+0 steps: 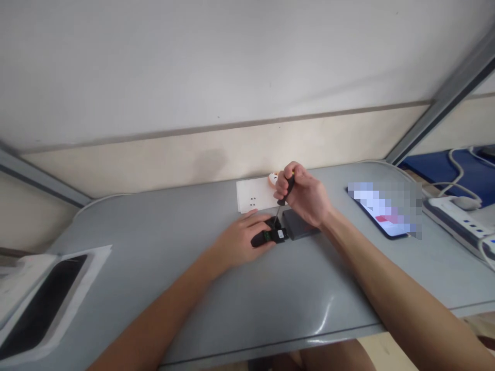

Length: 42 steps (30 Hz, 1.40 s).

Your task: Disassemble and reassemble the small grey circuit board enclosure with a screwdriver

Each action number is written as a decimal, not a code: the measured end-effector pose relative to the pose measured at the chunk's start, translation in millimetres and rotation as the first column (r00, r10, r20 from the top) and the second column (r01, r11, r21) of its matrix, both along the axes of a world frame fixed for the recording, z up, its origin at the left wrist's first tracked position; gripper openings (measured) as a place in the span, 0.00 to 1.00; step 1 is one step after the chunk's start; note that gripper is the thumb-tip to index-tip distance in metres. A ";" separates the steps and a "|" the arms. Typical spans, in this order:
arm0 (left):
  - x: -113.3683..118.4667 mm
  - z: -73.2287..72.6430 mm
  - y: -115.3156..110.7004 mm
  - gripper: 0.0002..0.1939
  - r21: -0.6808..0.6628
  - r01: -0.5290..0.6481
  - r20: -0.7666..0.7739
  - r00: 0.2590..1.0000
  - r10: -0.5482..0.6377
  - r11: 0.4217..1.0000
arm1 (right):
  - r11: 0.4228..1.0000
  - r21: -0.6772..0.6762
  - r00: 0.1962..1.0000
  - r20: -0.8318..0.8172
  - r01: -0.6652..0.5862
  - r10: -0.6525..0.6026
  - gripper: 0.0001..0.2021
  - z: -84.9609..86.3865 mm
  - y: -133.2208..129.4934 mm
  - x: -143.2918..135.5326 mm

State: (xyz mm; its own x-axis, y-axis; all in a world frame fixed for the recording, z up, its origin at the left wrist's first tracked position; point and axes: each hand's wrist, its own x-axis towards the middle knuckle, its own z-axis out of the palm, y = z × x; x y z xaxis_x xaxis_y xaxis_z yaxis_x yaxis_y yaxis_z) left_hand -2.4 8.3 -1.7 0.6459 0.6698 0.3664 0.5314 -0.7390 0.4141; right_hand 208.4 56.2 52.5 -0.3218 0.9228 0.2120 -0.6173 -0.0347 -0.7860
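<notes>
My left hand (242,238) rests on the grey table and holds a small black device (277,235), with green circuitry and a pale round sticker showing on it. In my right hand (303,193) is a dark-handled screwdriver (286,194), gripped in closed fingers. Its thin shaft slants down into the device beside my left fingertips; the tip is too small to make out. A dark grey flat box (298,225) lies just right of the device, partly under my right hand. Behind them, several tiny dark screws (252,201) sit on a white paper (245,191).
A small orange and white figure (274,179) stands by the wall. To the right are a lit phone (381,211) and a white power strip (460,221) with cables. A black flat object (46,304) lies on white papers at the left. The grey table (154,221) meets the wall behind.
</notes>
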 end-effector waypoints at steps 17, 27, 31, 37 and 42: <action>0.8 1.1 1.1 0.08 0.065 0.013 -0.007 1.000 -0.012 0.998 | 0.999 0.012 0.999 0.024 -0.034 0.034 0.12 -0.2 -0.2 -2.5; -2.1 0.1 -1.7 0.13 0.114 -0.005 -0.135 0.991 0.020 0.994 | 0.999 -0.004 0.999 0.034 0.035 -0.035 0.15 -0.2 -5.6 -5.7; -0.7 1.8 -0.8 0.13 0.110 0.013 -0.128 0.992 0.001 0.994 | 0.995 0.062 0.992 0.093 0.082 -0.088 0.14 -0.4 -1.9 -1.5; 1.0 5.6 -0.2 0.11 0.088 0.017 -0.089 0.996 -0.009 0.996 | 1.000 0.006 0.999 0.043 -0.021 0.021 0.10 0.3 -2.4 -3.2; 0.9 5.4 -1.5 0.11 0.084 -0.010 -0.084 0.996 0.017 0.996 | 0.999 -0.049 0.999 -0.031 0.011 -0.012 0.14 1.4 -6.4 -7.4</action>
State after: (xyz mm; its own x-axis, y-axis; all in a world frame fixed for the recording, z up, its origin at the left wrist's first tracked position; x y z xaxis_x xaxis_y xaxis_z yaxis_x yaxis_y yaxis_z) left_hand -1.5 6.8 3.6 0.6684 0.6477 0.3656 0.5719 -0.7618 0.3041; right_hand 201.0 49.8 53.9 -0.3049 0.9359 0.1765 -0.6421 -0.0652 -0.7639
